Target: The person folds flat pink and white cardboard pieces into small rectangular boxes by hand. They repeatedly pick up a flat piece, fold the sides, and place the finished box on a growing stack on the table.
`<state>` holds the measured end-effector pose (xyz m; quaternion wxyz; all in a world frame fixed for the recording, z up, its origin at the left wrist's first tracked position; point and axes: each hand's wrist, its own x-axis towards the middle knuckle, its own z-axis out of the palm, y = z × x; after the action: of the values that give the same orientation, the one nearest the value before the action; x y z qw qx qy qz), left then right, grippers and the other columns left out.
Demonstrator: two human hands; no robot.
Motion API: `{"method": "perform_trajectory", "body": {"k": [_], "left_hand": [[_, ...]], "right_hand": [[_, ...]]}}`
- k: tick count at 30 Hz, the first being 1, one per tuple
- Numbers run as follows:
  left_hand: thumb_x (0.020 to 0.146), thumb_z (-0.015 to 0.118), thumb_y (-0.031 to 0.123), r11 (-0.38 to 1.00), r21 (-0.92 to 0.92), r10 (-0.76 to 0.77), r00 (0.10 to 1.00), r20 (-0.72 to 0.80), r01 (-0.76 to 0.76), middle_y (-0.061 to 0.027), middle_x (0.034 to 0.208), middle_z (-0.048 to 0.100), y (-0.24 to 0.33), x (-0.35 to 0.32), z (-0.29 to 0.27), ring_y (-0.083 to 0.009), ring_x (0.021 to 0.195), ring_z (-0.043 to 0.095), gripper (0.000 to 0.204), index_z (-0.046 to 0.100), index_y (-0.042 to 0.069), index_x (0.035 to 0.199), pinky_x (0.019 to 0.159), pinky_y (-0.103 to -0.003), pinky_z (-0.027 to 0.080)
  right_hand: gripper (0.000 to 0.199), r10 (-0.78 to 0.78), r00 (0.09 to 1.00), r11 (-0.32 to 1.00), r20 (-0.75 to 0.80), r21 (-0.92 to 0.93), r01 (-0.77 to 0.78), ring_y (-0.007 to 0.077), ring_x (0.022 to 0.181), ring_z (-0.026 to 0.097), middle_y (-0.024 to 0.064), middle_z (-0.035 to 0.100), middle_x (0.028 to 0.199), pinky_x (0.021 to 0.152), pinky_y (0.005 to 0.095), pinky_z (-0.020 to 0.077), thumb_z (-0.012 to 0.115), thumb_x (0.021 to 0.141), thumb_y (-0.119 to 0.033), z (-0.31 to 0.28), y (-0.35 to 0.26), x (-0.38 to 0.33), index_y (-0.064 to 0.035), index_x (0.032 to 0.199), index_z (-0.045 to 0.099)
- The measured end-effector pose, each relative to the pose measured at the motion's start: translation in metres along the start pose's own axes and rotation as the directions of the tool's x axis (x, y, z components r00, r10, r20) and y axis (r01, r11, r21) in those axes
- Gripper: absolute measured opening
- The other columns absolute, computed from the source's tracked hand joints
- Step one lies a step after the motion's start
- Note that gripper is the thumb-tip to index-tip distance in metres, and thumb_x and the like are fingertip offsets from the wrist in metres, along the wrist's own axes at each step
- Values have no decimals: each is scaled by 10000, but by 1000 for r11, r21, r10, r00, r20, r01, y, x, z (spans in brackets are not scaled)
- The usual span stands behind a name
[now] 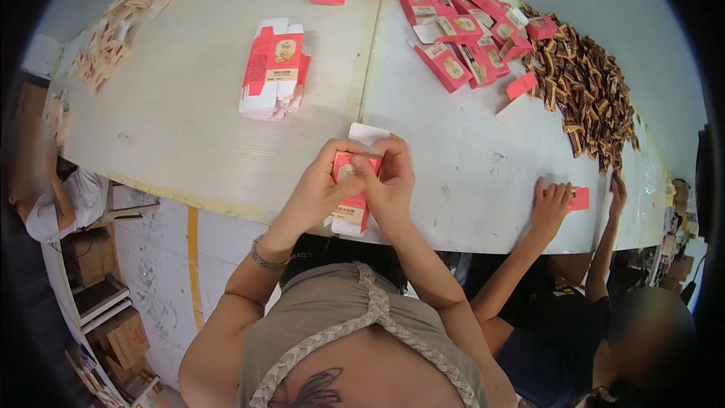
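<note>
Close to the table's near edge, both my hands grip a small red and cream carton (350,215). My left hand (316,185) wraps its left side, thumb across the front. On the right side, my right hand (393,181) has its fingers bent around the upper end, where a white flap (368,134) stands up. The carton's lower end points toward me. Beyond my hands, to the left, lies a stack of flattened red and white cartons (273,68).
Formed red cartons (457,53) are heaped at the far right, beside a large pile of small brown-wrapped pieces (589,83). Cream packets (121,30) lie far left. A co-worker's hand (553,208) touches another red carton (579,199) at right. Another person (68,196) is at the left edge.
</note>
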<state>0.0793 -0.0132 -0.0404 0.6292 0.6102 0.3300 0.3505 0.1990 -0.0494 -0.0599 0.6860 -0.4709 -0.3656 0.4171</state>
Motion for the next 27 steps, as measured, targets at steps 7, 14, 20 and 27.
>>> {"method": "perform_trajectory", "body": {"k": [7,14,20,27], "left_hand": [[738,745,69,950,262,-183,983,33,168,-87,1005,565,22,-4,-10,-131,910,557,482,426,45,1098,762,-264,477],[696,803,214,976,207,-54,994,-90,72,-181,1009,581,9,-25,-45,-249,905,611,717,295,17,1162,749,-325,496],[677,792,30,969,241,-30,996,-84,49,-147,1058,506,20,-45,-76,-190,959,549,732,248,50,1166,783,-313,482],[662,794,12,982,184,-2,986,-164,33,-151,1093,485,16,-60,-85,-202,1004,537,768,240,48,1193,823,-320,483]], "right_hand": [[98,398,899,885,181,183,-429,117,907,562,57,595,1007,809,266,461,633,841,-63,-12,-16,19,-14,925,625],[247,563,748,786,351,51,-616,156,947,589,101,622,1072,823,281,495,674,785,-7,25,-35,23,42,1025,635],[247,557,736,796,384,5,-605,149,888,611,107,648,1027,790,265,505,679,783,-8,61,-37,23,44,1023,649],[200,545,758,822,358,-48,-568,135,835,616,102,670,946,759,251,505,673,795,-20,84,-29,8,43,985,666]]}}
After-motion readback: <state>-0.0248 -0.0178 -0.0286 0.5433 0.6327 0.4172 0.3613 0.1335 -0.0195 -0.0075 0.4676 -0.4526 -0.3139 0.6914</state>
